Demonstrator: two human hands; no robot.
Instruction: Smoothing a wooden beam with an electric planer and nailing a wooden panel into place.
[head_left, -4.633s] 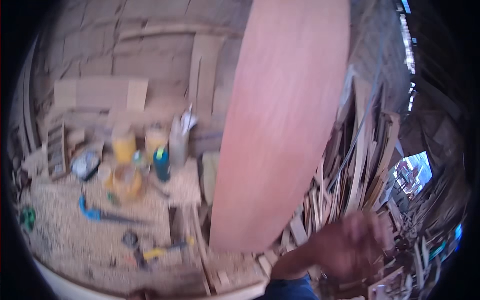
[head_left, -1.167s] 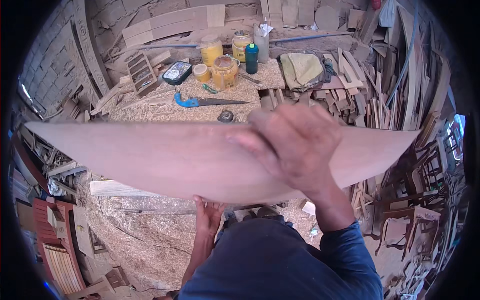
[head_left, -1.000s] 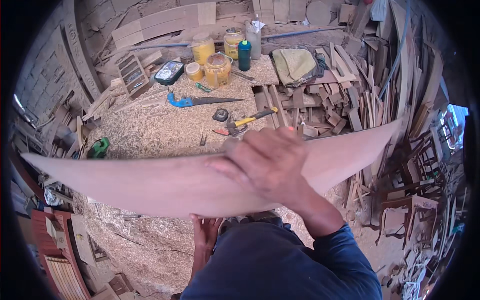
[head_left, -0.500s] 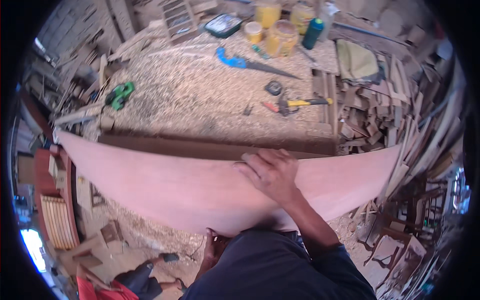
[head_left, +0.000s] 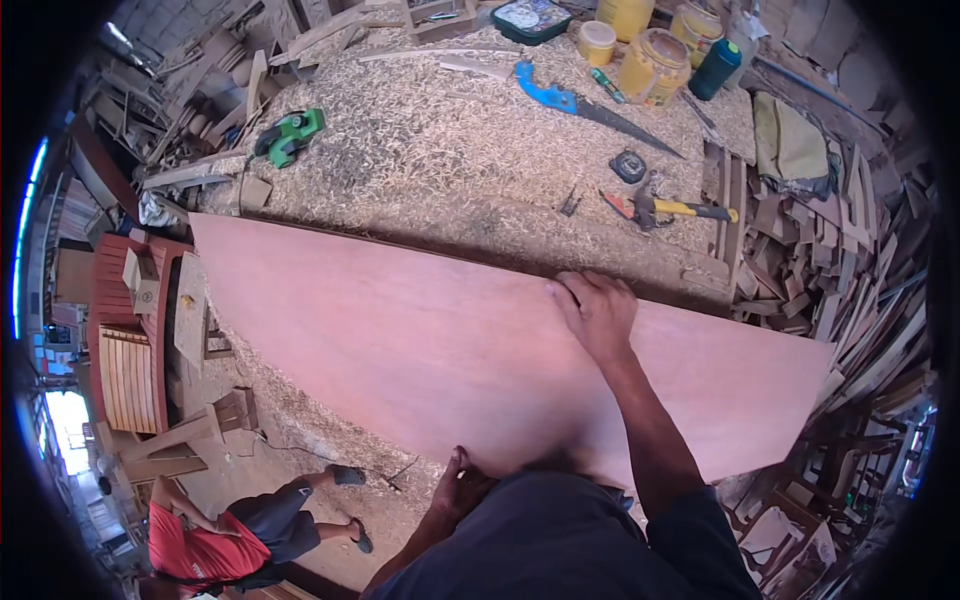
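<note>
A long, pale pinkish sheet of plywood [head_left: 400, 330] spans the space between my body and the workbench. Over its far edge curl the fingers of my right hand [head_left: 597, 312], closed on the sheet with the palm against its face. At the near edge, my left hand [head_left: 462, 485] grips the sheet from below; its thumb shows at the edge and the other fingers are partly hidden. The sheet's far edge lies along the front of the shavings-covered workbench [head_left: 400, 140].
On the bench lie a green power planer [head_left: 290, 137], a blue-handled handsaw [head_left: 590, 105], a tape measure [head_left: 628, 166] and a yellow-handled hammer [head_left: 670, 207]. Plastic jars [head_left: 655, 68] stand behind. Wood offcuts [head_left: 780, 240] pile up at right. A person in a red shirt [head_left: 195, 540] is at lower left.
The plywood sheet has tilted flatter, so more of its face shows and its far edge sits closer to the bench. Both hands keep hold of it. The view has shifted left.
</note>
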